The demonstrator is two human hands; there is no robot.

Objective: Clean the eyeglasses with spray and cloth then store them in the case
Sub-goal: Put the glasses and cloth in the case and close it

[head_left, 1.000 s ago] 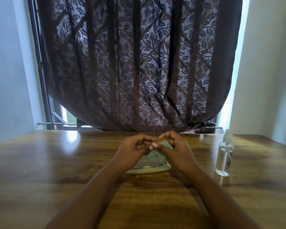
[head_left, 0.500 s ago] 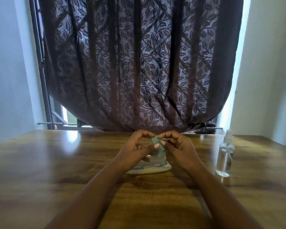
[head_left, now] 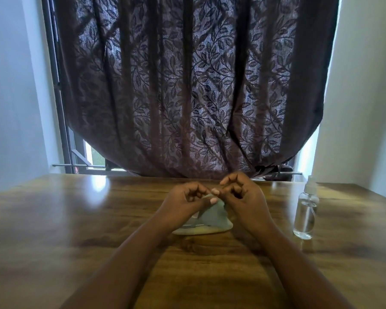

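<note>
Your left hand (head_left: 183, 202) and right hand (head_left: 241, 197) both pinch the green cloth (head_left: 212, 214) over the case (head_left: 202, 229) (glasses mostly hidden); spray bottle (head_left: 305, 210) at three o'clock could tip if elbowed

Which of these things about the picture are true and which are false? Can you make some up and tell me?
1. Both hands, left and right, hold the green cloth over the table. True.
2. The spray bottle lies on its side. False: it stands upright, to the right of the hands.
3. The right hand is squeezing the spray bottle. False: the bottle stands apart, untouched.
4. A pale case lies on the table under the hands. True.
5. The curtain behind the table is plain white. False: it is dark with a leaf pattern.
</note>
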